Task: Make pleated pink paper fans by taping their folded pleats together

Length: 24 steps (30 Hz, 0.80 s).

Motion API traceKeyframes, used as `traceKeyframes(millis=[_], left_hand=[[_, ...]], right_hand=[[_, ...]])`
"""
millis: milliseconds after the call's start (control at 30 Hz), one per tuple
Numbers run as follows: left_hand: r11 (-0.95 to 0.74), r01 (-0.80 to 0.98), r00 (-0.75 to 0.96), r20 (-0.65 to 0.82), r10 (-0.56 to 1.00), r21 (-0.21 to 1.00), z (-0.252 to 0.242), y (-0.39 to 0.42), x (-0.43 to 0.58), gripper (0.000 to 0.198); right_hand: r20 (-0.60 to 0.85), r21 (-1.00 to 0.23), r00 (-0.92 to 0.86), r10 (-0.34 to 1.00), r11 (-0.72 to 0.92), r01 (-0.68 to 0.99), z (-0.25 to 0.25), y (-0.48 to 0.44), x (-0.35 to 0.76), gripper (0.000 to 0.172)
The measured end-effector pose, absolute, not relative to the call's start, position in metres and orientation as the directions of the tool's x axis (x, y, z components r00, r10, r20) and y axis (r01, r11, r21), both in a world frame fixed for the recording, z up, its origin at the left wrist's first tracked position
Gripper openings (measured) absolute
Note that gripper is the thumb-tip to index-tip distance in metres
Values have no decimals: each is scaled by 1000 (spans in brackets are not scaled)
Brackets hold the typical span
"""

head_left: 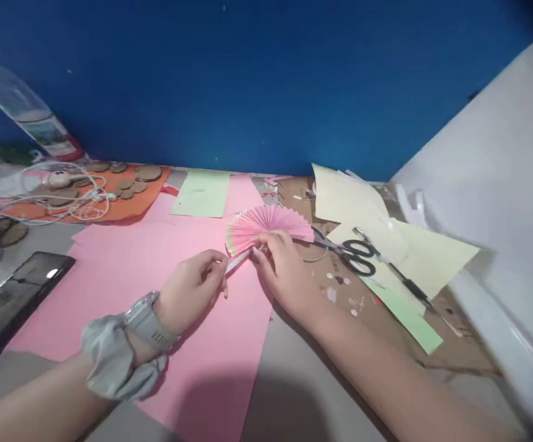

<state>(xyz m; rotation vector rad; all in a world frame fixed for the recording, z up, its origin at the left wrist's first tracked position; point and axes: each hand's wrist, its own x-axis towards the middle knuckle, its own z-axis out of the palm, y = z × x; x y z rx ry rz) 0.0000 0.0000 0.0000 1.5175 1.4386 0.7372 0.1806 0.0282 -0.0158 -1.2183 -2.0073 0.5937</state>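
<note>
A pleated pink paper fan [271,222] with a yellow-green left edge lies spread in a half circle on pink paper [123,276]. My right hand [285,270] is closed at the fan's lower middle, thumb and fingers pinching its base. From there a narrow whitish strip [237,261] runs down to the left. My left hand [197,282], with a watch and a grey-green scrunchie at the wrist, pinches the strip's other end. Whether the strip is attached to the fan is hidden by my right fingers.
Black-handled scissors [357,256], a pen [411,287] and cream paper sheets [414,245] lie on brown cardboard [322,294] at right. A phone [13,301], white cable [77,202], orange sheet [137,199] and plastic bottle [31,107] are at left. A blue wall [257,80] stands behind.
</note>
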Motion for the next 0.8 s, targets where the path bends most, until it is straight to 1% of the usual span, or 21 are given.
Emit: traceKeyframes(millis=[67, 167, 233, 333, 533, 667, 800], left_hand=[[126, 347, 146, -187, 972, 929, -2, 4, 0, 22], [167, 214, 139, -199, 970, 962, -4, 9, -1, 22], [163, 138, 126, -181, 975, 977, -6, 9, -2, 21], [138, 40, 102, -142, 985, 990, -6, 8, -2, 20], [132, -17, 103, -130, 986, 991, -5, 7, -1, 23], [140, -47, 119, -134, 984, 989, -4, 7, -1, 23], [132, -51, 135, -124, 983, 990, -2, 5, -1, 22]], right_hand=[[301, -702, -317, 899, 434, 565, -12, 27, 181, 15], [237, -711, -371, 898, 420, 563, -7, 25, 181, 15], [198, -706, -423, 884, 428, 564, -5, 24, 180, 16], [213, -682, -465, 859, 472, 559, -4, 24, 178, 20], [242, -639, -500, 832, 524, 563, -6, 26, 177, 30], [223, -651, -432, 874, 463, 601, -11, 27, 178, 37], [254, -691, -361, 897, 430, 582, -10, 25, 181, 34]])
